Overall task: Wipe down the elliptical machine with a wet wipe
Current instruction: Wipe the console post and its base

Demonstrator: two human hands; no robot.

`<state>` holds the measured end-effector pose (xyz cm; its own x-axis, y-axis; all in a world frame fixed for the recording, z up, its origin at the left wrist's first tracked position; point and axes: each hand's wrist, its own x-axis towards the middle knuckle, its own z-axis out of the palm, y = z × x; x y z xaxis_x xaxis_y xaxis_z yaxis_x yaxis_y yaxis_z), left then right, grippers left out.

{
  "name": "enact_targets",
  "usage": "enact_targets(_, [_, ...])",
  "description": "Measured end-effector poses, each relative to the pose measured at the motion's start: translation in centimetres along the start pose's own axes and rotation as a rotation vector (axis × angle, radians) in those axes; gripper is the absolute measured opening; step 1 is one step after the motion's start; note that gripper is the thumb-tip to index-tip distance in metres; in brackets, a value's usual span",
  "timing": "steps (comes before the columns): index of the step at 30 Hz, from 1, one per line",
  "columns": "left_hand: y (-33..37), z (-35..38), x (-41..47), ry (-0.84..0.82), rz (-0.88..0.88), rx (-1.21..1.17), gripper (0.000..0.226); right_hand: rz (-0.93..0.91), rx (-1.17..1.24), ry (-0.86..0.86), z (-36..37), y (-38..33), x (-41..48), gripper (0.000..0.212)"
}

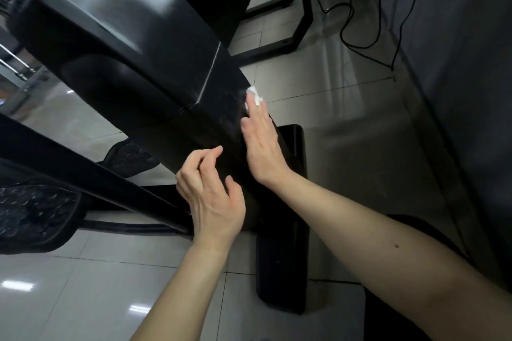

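Glossy tiled floor (332, 108), black cables (349, 22) trailing beside a grey cover (457, 63) at right, studded pedal (33, 213) low left, black elliptical (124, 63) slanting across centre, its lower housing faintly smeared, crumpled white wipe (253, 95) pressed there under the flat, straight-fingered right hand (261, 144), left hand (212, 196) loosely curled against the housing, holding nothing

glossy pale tiled floor (318, 86) with light glints, black desk frame (308, 3), trailing black cables (342, 34), grey cloth (457, 63) at right
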<state>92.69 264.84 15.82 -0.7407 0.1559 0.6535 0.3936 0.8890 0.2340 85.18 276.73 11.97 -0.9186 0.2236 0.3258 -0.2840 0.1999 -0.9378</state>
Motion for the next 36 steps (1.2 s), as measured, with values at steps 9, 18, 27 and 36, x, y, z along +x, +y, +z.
enact_targets(9, [-0.4, 0.6, -2.2, -0.076, -0.027, -0.004, 0.067, 0.772, 0.156, -0.004, -0.4, 10.7, -2.9, 0.065])
enact_targets(18, [-1.7, 0.8, -3.3, -0.124, -0.107, -0.020, 0.054, 0.036, 0.098, -0.001, 1.1, -1.3, -5.7, 0.060])
enact_targets(27, [-2.1, 2.1, -4.5, -0.211, -0.181, -0.023, 0.049, 0.652, 0.158, -0.008, 1.9, 8.4, -10.9, 0.059])
enact_targets(36, [-2.3, 3.5, -6.4, -0.287, -0.205, -0.074, 0.049, 0.164, 0.136, 0.074, 2.8, 3.4, -10.2, 0.059])
